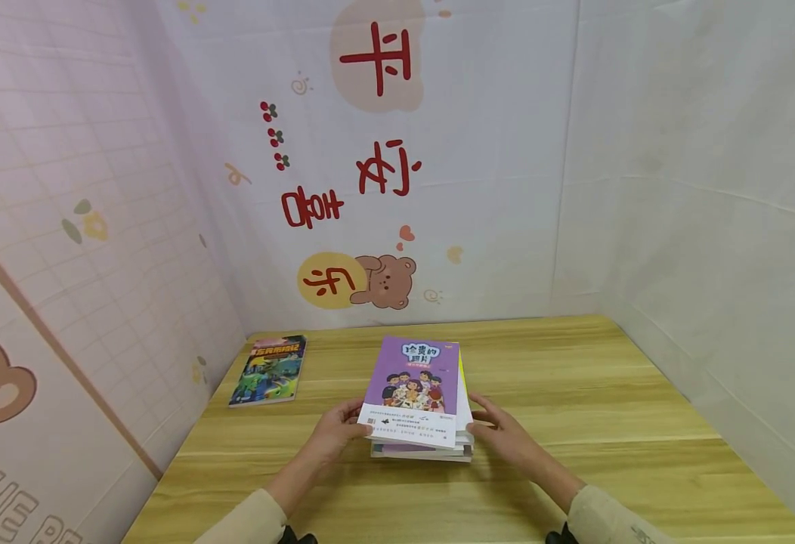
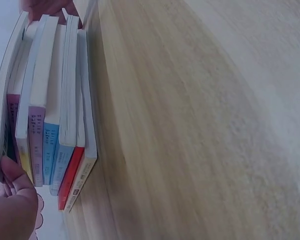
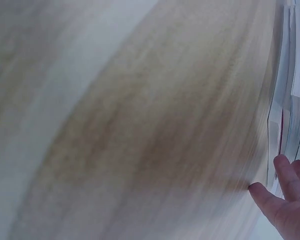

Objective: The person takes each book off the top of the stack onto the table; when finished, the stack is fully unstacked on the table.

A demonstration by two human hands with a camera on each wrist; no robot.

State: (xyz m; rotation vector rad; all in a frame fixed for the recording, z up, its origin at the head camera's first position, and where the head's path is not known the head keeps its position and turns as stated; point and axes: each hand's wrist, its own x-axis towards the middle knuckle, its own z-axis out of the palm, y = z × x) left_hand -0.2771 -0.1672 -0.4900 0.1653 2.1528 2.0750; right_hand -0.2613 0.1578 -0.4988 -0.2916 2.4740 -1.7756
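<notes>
A stack of several books (image 2: 52, 75) lies on the table, their spines and page edges uneven. On top is a purple book (image 1: 414, 378) with cartoon children and a white lower band, set slightly askew over the others. My left hand (image 1: 338, 434) is at its lower left corner; in the left wrist view the thumb and fingers pinch that top book's edge. My right hand (image 1: 502, 434) is at the stack's right side. In the right wrist view its fingers (image 3: 290, 182) are spread and mostly straight, close against the lower books. Whether they touch cannot be told.
A colourful comic-style book (image 1: 270, 370) lies flat at the table's far left corner. The wooden table (image 1: 574, 393) meets a white printed cloth backdrop (image 1: 499, 227) at the back and sides.
</notes>
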